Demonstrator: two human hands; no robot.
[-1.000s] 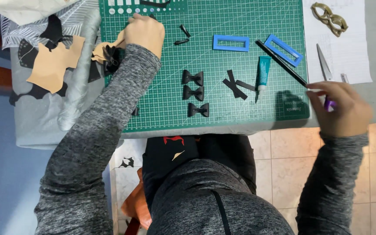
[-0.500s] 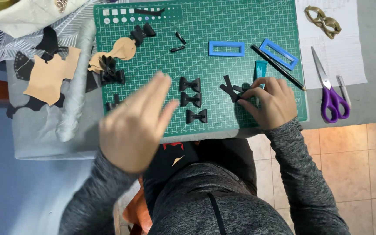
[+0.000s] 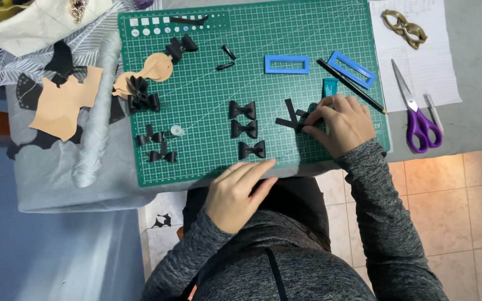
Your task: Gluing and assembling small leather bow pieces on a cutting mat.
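Green cutting mat (image 3: 207, 33) fills the table (image 3: 475, 67), and the action sits at its right side: the right hand (image 3: 344, 125) is curled over a bundle of black strips (image 3: 291, 118), fingertips pinching the right end of the strips while their loose ends fan out to the left on the mat. Just beyond the knuckles peeks a teal glue tube (image 3: 330, 85), with a black pencil (image 3: 352, 86) lying aslant beside it and two blue rectangular frames (image 3: 287, 64) farther off. Left of the strips, three finished black bows (image 3: 243, 129) line up in a column, near to far. The left hand (image 3: 235, 195) hangs relaxed and empty at the mat's near edge, fingers loosely extended, tips just reaching the mat below the nearest bow. More bows (image 3: 143, 100) cluster at the mat's left side beside tan cut-out pieces (image 3: 65, 103). Well off to the right, purple-handled scissors (image 3: 417, 120) rest on the table by a white sheet (image 3: 419, 56) bearing a brass ornament (image 3: 404, 27).
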